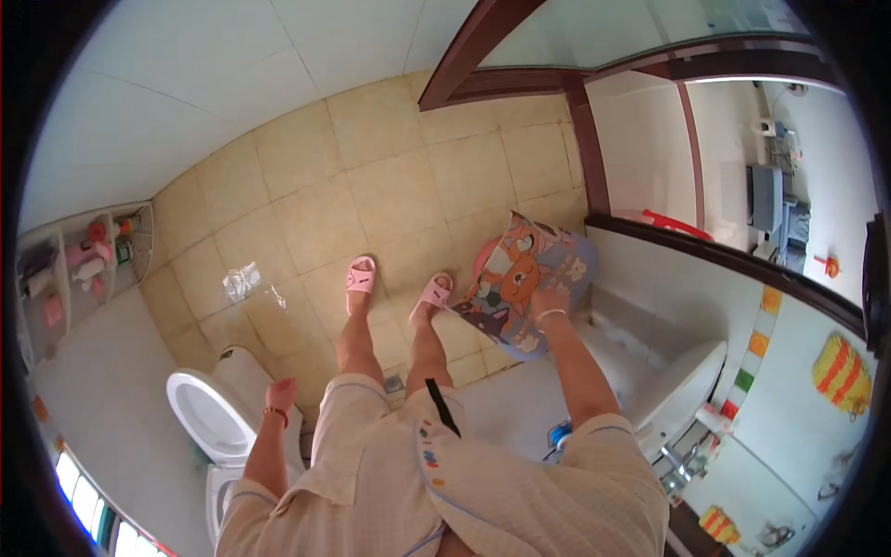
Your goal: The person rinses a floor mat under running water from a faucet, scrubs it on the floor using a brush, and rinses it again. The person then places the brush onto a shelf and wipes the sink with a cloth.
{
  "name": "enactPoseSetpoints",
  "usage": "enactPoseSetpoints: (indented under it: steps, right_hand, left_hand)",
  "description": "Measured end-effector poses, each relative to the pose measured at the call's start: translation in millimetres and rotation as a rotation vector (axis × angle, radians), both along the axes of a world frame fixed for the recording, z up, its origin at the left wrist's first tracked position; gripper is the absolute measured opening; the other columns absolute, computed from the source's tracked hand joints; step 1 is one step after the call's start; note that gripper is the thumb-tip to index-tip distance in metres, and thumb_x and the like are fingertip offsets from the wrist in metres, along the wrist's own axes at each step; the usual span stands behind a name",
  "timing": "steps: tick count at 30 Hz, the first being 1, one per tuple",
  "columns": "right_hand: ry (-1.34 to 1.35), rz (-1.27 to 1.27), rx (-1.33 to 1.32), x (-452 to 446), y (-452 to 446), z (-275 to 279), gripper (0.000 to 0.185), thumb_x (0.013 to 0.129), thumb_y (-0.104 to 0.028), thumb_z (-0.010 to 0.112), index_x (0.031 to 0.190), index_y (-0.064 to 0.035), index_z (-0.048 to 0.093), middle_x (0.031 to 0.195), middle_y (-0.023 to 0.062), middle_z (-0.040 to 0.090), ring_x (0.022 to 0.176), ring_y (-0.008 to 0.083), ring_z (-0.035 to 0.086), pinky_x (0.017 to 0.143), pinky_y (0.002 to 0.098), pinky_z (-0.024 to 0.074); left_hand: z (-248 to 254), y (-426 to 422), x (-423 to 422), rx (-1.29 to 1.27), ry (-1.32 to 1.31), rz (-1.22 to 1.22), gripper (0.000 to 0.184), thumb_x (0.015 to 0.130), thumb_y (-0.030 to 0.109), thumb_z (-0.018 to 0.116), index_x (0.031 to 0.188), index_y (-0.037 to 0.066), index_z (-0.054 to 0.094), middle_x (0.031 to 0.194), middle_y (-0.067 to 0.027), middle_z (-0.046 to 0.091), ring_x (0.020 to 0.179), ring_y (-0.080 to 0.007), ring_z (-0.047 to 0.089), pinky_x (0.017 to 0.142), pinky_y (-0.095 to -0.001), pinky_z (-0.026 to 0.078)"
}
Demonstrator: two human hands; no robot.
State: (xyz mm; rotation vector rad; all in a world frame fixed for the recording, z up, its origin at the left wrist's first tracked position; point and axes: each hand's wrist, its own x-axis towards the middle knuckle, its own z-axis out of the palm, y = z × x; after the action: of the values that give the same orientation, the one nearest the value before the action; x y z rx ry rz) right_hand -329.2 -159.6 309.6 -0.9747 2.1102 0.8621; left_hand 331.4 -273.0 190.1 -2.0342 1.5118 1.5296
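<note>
My right hand (549, 302), with a white band at the wrist, is closed on a cartoon-printed floor mat (520, 278) at its right side. An orange bear figure shows on the mat, and pink and lilac edges show around it, close to the floor by the doorway. My left hand (280, 395), wearing a red bracelet, is curled closed near the toilet (200, 413), with nothing visible in it. My feet, in pink slippers (360, 278), stand on the tiles left of the mat.
Crumpled clear plastic (243, 281) lies on the beige tiled floor (390, 209). A wall shelf (93, 265) with bottles is at left. The door frame (594, 158) stands beyond the mat, and a washbasin (682, 390) with a faucet (682, 464) is at right.
</note>
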Motion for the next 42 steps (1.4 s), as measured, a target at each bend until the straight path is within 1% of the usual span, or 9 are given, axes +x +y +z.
enactPoseSetpoints:
  steps: [6,7,13,18,22,24,28,35,42]
  right_hand:
    - [-0.021,0.378,0.064,-46,-56,-150,0.046,0.083,-0.014,0.049,0.127,-0.0061,0.037,0.137,0.0131,0.029,0.126,0.0291,0.028,0.096,0.0472,0.0327]
    - [-0.022,0.388,0.072,-54,-66,-169,0.048,0.084,-0.013,0.046,0.13,-0.0071,0.033,0.14,0.0115,0.025,0.128,0.0286,0.024,0.098,0.0477,0.0307]
    - [-0.103,0.442,0.114,-70,-84,-234,0.042,0.091,-0.02,0.03,0.133,-0.0148,0.033,0.141,-0.0005,0.026,0.132,0.0231,0.015,0.104,0.0557,0.014]
    - [-0.19,0.483,0.294,-72,-87,-214,0.038,0.091,-0.029,0.032,0.12,-0.0148,0.052,0.135,0.0033,0.036,0.133,0.0189,0.014,0.103,0.0593,-0.0003]
    - [-0.171,0.53,0.31,-75,-82,-186,0.041,0.089,-0.032,0.037,0.127,-0.0164,0.043,0.14,0.0033,0.028,0.133,0.019,0.012,0.104,0.0561,-0.0003]
    - [-0.068,0.555,-0.153,-82,-58,-196,0.044,0.089,-0.025,0.039,0.132,-0.021,0.034,0.143,-0.0006,0.02,0.133,0.0196,0.013,0.105,0.0532,0.0075]
    - [-0.045,0.557,-0.371,-64,-30,-202,0.052,0.087,-0.024,0.042,0.135,-0.0176,0.025,0.145,0.0022,0.012,0.133,0.0199,0.014,0.107,0.0494,0.0064]
    - [-0.422,0.654,0.221,58,-11,-176,0.05,0.087,-0.017,0.039,0.135,-0.0136,0.027,0.145,0.0023,0.011,0.134,0.0197,0.01,0.105,0.0536,0.0109]
    - [-0.407,0.413,0.365,71,-11,-203,0.047,0.09,-0.02,0.035,0.136,-0.0131,0.027,0.146,-0.0004,0.005,0.134,0.0171,0.002,0.105,0.055,0.0035]
  left_hand:
    - [-17,118,61,0.238,-0.259,-0.297,0.02,0.073,0.026,0.054,0.076,0.008,0.063,0.08,-0.0105,0.064,0.074,-0.0304,0.059,0.064,-0.0412,0.047]
    - [-12,140,73,0.111,-0.135,-0.304,0.017,0.076,0.02,0.056,0.076,0.004,0.062,0.073,-0.0082,0.062,0.066,-0.0227,0.058,0.057,-0.0336,0.047]
    - [59,182,46,0.389,-0.32,0.358,0.018,0.078,0.021,0.055,0.077,0.007,0.065,0.067,-0.0075,0.064,0.059,-0.0169,0.06,0.056,-0.031,0.048]
    - [80,176,27,0.466,-0.404,0.311,0.019,0.079,0.02,0.058,0.077,0.003,0.065,0.062,-0.0057,0.063,0.055,-0.0122,0.058,0.054,-0.0266,0.047]
    - [77,148,-3,0.394,-0.363,0.266,0.012,0.08,0.012,0.058,0.081,0.0,0.062,0.064,-0.0078,0.062,0.055,-0.0145,0.059,0.051,-0.0272,0.048]
    - [67,142,-7,0.345,-0.286,0.316,0.013,0.081,0.011,0.058,0.082,0.0,0.062,0.067,-0.0079,0.062,0.056,-0.0143,0.059,0.052,-0.0269,0.049]
    - [64,127,-16,0.33,-0.212,0.324,0.013,0.082,0.009,0.055,0.086,-0.001,0.062,0.072,-0.0081,0.063,0.059,-0.0141,0.059,0.056,-0.0263,0.05]
    - [56,115,4,0.381,-0.187,0.326,0.015,0.081,0.011,0.057,0.088,0.0,0.063,0.073,-0.0066,0.064,0.063,-0.0127,0.06,0.059,-0.025,0.049]
    - [56,125,47,0.366,-0.19,0.372,0.016,0.081,0.012,0.058,0.09,0.0,0.063,0.071,-0.0067,0.064,0.063,-0.012,0.06,0.057,-0.0241,0.049]
